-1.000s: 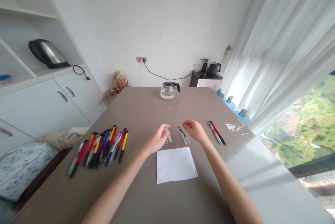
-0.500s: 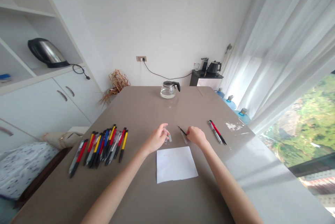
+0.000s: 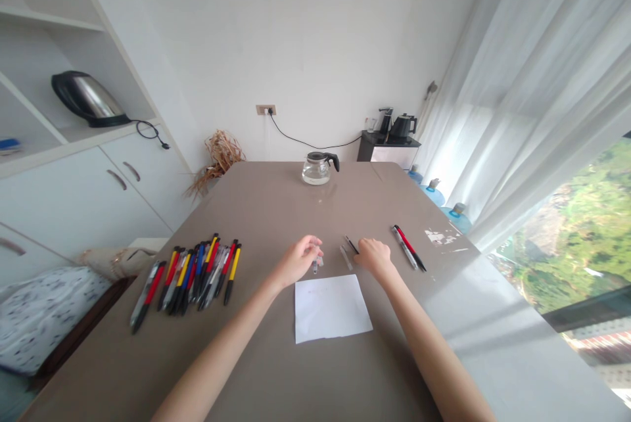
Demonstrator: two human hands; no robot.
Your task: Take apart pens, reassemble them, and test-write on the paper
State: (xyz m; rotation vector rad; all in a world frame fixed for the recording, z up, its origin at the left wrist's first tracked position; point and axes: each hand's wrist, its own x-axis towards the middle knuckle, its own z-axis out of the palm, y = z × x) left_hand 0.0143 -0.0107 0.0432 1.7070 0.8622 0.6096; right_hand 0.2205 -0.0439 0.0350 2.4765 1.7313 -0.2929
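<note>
Paper: a white sheet [image 3: 333, 310] lies flat in front of the person, faint marks towards its far edge.
Clear tube: a see-through pen tube [image 3: 346, 257] lies just beyond the paper's far edge, between the two hands, apart from the fingers of both.
Left hand: the left hand [image 3: 298, 261] is just beyond the paper's far left corner, fingers curled and pinching a clear pen part [image 3: 315, 267]; how many pieces are there is too blurred to tell.
Right hand: the right hand [image 3: 373, 256] is just beyond the paper's far right corner, fingers bunched together on the near end of a thin dark rod [image 3: 351, 244], which slants out past them; the fingertips themselves are hidden.
Pen pile: red, yellow, blue, black and clear pens [image 3: 200, 274] lie well left of the paper.
Pen pair: two pens [image 3: 408, 248], one red and black, one clear, lie side by side beyond the paper to its right.
Table: a smooth brown top [image 3: 271, 376] under the paper, with peeled white patches to the paper's far right.
Jug: a glass jug [image 3: 315, 171] with a black lid stands far beyond the paper.
Room: beyond the paper, a white wall [image 3: 305, 41]; to its right, a sheer curtain [image 3: 513, 80].
Writing: pen print is too small to read.
</note>
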